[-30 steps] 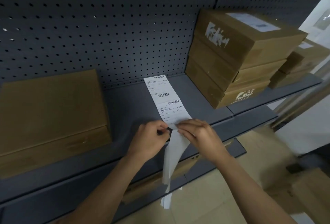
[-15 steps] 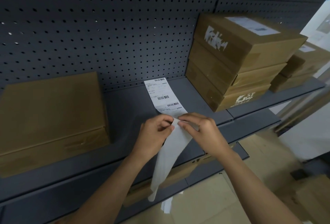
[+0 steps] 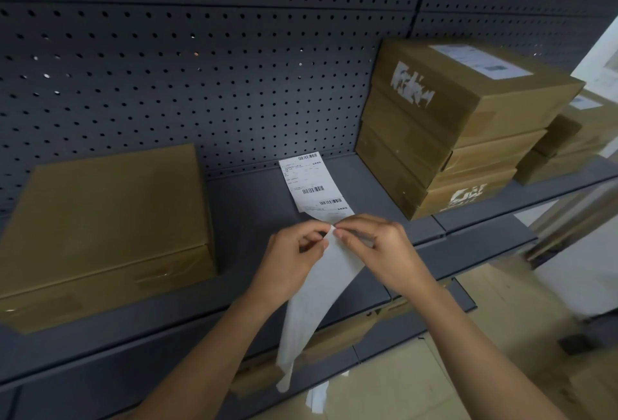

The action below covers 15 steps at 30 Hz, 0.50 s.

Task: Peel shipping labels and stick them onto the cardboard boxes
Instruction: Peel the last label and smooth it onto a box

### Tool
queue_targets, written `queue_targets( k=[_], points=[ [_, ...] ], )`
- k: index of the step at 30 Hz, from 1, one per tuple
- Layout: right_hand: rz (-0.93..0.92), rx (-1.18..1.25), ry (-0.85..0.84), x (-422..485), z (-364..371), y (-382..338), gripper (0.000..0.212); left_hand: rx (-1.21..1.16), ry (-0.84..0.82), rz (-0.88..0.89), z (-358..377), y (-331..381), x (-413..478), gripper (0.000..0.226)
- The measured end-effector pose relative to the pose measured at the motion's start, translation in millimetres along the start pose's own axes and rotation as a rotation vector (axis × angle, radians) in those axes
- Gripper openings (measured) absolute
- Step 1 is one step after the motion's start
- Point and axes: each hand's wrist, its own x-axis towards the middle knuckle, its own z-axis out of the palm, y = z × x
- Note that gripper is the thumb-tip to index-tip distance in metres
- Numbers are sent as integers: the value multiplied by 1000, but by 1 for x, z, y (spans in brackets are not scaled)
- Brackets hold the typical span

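A strip of white shipping labels with barcodes lies on the grey shelf, its far end against the pegboard. My left hand and my right hand pinch the strip's near end at the shelf's front, fingertips almost touching. Below my hands a long blank backing strip hangs over the shelf edge. A plain cardboard box with no label on top sits at the left. A stack of three cardboard boxes stands at the right, its top box bearing a white label.
A dark pegboard wall backs the shelf. More cardboard boxes stand further right. A lower shelf juts out below, with flat cardboard and scraps of white backing paper on the floor.
The hanging backing strip has grown longer below my hands, and less of the printed strip shows on the shelf. Both hands have kept pinching the strip's near end.
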Motion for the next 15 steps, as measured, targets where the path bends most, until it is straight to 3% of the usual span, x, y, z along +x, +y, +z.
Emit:
queue_targets(
  k=[9,15],
  points=[
    [64,40,17,1,2,-5,12,100,-21,28,-3,1,0,22],
    [231,110,164,9,6,-6,13,194,24,-38,-4,7,1,20]
  ],
)
